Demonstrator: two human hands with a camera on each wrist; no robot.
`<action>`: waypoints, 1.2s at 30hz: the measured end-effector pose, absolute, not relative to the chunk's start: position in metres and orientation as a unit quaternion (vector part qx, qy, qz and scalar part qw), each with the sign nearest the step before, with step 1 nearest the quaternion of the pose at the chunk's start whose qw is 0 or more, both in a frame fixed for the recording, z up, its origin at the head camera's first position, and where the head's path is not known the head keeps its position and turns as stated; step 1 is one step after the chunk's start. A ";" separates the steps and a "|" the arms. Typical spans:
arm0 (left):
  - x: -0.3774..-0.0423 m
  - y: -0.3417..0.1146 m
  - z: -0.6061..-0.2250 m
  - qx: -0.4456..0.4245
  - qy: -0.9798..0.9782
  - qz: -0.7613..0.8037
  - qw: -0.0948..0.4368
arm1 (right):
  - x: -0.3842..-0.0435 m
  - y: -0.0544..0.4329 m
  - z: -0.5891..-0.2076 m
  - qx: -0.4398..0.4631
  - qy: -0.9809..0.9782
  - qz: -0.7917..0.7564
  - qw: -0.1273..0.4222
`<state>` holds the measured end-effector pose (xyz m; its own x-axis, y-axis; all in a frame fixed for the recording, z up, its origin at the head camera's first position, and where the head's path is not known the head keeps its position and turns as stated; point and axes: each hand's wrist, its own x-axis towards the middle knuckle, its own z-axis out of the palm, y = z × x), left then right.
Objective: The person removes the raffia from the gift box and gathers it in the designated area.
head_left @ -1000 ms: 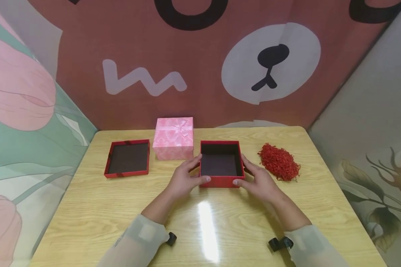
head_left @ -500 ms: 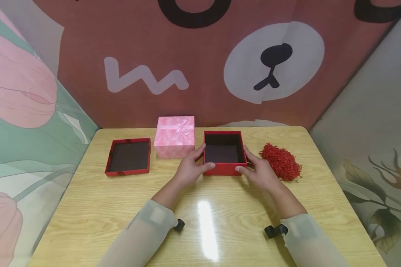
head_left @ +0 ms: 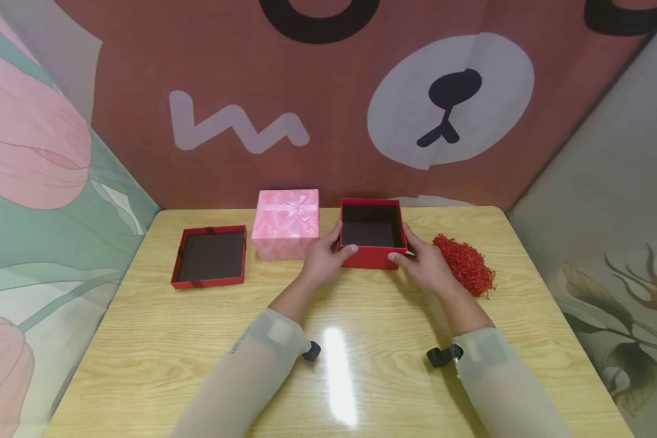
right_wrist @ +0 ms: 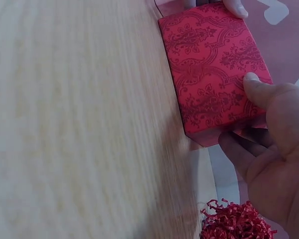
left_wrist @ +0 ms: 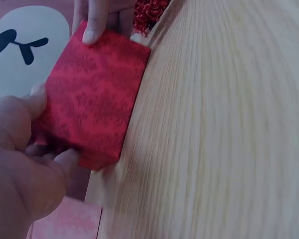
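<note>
A red patterned gift box [head_left: 373, 257] without its lid, dark inside, is near the table's back edge in the head view. My left hand [head_left: 323, 255] grips its left side, thumb on the front wall. On the opposite side my right hand [head_left: 427, 264] holds it the same way. Both wrist views show the box's patterned front, [left_wrist: 94, 94] in the left one and upright between the two thumbs. In the right wrist view, fingers of the right hand [right_wrist: 274, 149] lie along the box's side wall.
Left of the box stands a pink gift box [head_left: 286, 225] with a bow. Farther left lies a red lid [head_left: 210, 255], dark inside facing up. Red shredded paper [head_left: 468, 267] is heaped beside my right hand. A wall [head_left: 328, 170] rises behind the wooden table [head_left: 197, 340].
Both hands have moved the red gift box away toward the table's back edge and slightly right. The pink box, lid and shredded paper have stayed in place.
</note>
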<state>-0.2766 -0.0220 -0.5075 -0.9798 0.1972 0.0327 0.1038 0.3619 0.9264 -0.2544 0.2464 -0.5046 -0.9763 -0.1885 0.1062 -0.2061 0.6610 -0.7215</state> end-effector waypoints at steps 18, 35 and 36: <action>-0.299 0.006 -0.505 0.042 0.851 0.523 0.035 | -0.281 0.244 -0.510 0.050 -0.919 0.389 0.035; -0.305 0.013 -0.501 0.047 0.840 0.540 0.031 | -0.290 0.249 -0.509 0.041 -0.927 0.372 0.024; -0.305 0.013 -0.501 0.049 0.839 0.541 0.029 | -0.291 0.249 -0.509 0.039 -0.927 0.373 0.025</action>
